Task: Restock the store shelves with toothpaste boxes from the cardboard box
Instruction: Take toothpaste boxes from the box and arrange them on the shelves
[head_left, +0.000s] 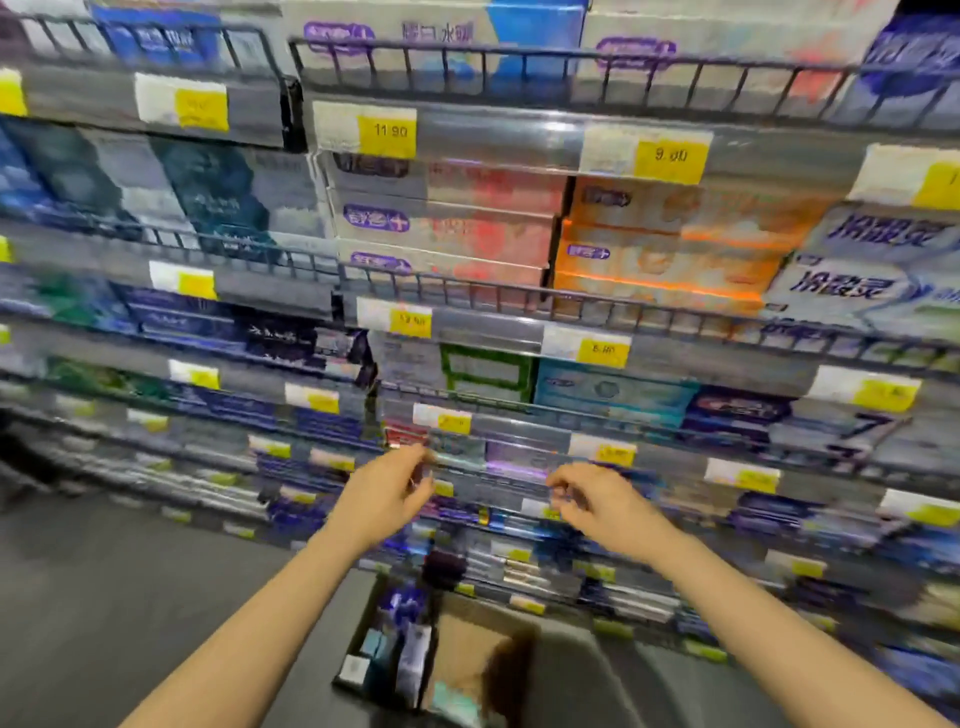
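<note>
Both my arms reach toward a lower shelf of the toothpaste rack. My left hand (392, 488) hovers by the shelf rail (519, 460) with loosely bent fingers and holds nothing that I can see. To its right, my right hand (592, 501) is at the same height, fingers curled slightly and blurred by motion. Whether it holds anything is unclear. Below my hands the open cardboard box (467, 639) sits on the floor with several toothpaste boxes (395, 654) standing in its left side.
Wire-fronted shelves (519, 296) packed with toothpaste cartons fill the view, with yellow price tags (387, 136) along each rail. Dark grey floor (130, 597) spreads to the lower left. The whole frame is smeared by motion.
</note>
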